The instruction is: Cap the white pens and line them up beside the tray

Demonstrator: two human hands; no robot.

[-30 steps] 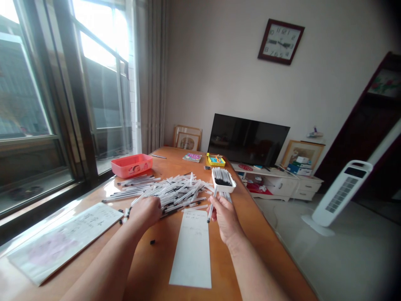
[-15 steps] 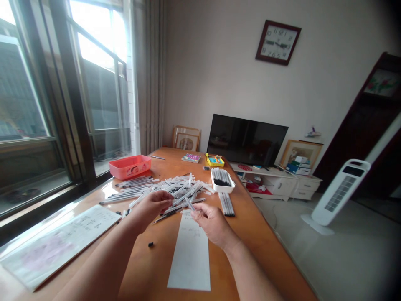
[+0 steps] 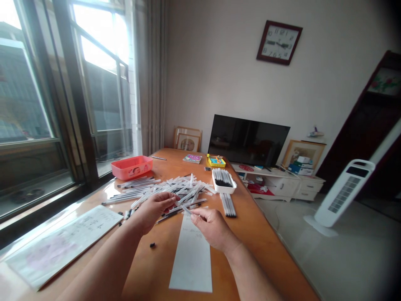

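A heap of white pens with black tips lies across the middle of the wooden table. My left hand is closed at the heap's near edge, fingers pinched on something small I cannot make out. My right hand hovers over a long white paper strip, its fingers pinching one end of a single pen that points toward the left hand. A white tray holding several pens stands at the right, with a small row of pens laid in front of it.
A red plastic tub sits near the window. A sheet with writing lies at the left. A small black cap rests on the table. Booklets and a yellow box lie at the far end. The table's right edge drops to the floor.
My right hand put a pen down by the tray, then came back left and took a pen at the heap's edge. My left hand lifted from the heap and both hands closed together.
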